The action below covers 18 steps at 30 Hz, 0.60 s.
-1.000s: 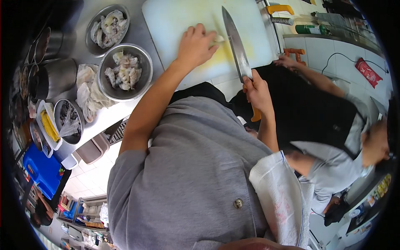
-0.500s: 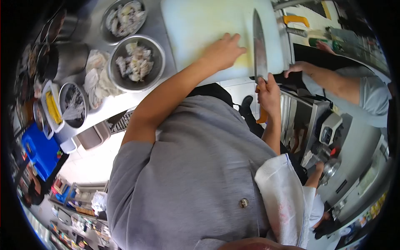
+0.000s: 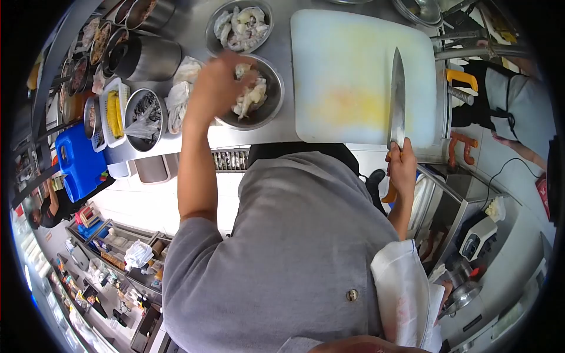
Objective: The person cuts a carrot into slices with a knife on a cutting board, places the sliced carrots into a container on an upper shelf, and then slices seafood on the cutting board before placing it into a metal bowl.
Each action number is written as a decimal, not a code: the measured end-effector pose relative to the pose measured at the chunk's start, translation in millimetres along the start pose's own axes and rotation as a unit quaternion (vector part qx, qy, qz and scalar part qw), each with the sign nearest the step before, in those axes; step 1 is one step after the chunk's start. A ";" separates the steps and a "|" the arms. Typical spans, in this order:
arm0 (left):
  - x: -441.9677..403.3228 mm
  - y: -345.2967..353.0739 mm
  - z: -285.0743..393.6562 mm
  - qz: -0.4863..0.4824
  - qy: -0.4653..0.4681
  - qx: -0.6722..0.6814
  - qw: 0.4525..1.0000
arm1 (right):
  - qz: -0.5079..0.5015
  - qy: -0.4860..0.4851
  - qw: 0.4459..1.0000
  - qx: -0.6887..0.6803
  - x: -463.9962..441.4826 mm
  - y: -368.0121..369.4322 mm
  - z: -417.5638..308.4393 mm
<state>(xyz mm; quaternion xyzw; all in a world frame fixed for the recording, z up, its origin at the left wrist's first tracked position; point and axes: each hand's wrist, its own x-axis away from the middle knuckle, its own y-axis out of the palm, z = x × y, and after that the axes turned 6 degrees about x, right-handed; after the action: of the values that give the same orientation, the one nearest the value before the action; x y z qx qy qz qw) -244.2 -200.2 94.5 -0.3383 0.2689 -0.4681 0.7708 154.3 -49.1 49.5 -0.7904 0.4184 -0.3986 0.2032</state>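
Observation:
My right hand (image 3: 403,167) is closed around the orange handle of a long chef's knife (image 3: 398,97). The blade rests on or just over the right side of a white cutting board (image 3: 323,53), tip pointing away from me. Yellow stains mark the middle of the board. My left hand (image 3: 220,88) is over the near metal bowl (image 3: 273,97), its fingers smeared by motion. Inside that bowl lie pale, wet-looking food pieces (image 3: 252,101), whose kind I cannot make out. Whether the left fingers hold any is unclear. Another metal bowl (image 3: 207,32) beyond it holds similar pale pieces.
Left of the bowls are plastic bags (image 3: 179,103), a bowl with a bag in it (image 3: 144,120), a white basket with yellow contents (image 3: 120,88) and a large pot (image 3: 156,59). A blue jug (image 3: 79,162) stands past the counter's end. Another person (image 3: 518,100) is at the right.
My left hand has moved from the cutting board leftward to the near bowl. The right hand still holds the knife. The view has shifted, and the person at right has moved.

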 end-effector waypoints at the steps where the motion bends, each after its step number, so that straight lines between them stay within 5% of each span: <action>1: -14.2 -0.9 -13.9 0.063 -0.058 -0.028 0.996 | -0.008 -0.002 1.000 -0.003 -1.5 1.8 -2.1; 3: -55.5 12.9 -54.9 0.156 -0.167 -0.151 0.962 | -0.032 0.008 0.999 -0.002 -2.3 2.5 -14.2; 5: -80.3 38.1 -109.2 0.117 -0.186 -0.299 0.929 | -0.027 -0.032 0.999 0.013 -4.8 6.5 -10.5; 11: -87.6 22.4 -74.6 0.168 -0.201 -0.227 0.938 | 0.015 -0.107 0.993 0.048 5.8 1.1 -9.0; 14: -86.6 30.2 -16.1 0.216 -0.076 -0.050 0.972 | 0.030 -0.076 0.997 0.017 12.6 6.6 3.0; 16: -89.9 68.1 19.3 0.210 0.096 0.023 0.973 | 0.024 -0.047 0.998 0.019 15.9 7.9 4.8; 18: -81.3 115.8 47.2 0.075 0.132 0.101 0.983 | 0.024 -0.079 0.996 0.020 17.0 8.5 1.4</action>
<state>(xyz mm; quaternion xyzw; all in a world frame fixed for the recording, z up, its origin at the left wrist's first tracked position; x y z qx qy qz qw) -181.1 -75.4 42.5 -0.1731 0.3446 -0.4740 0.7916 156.8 -68.0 51.0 -0.8048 0.4118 -0.3385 0.2610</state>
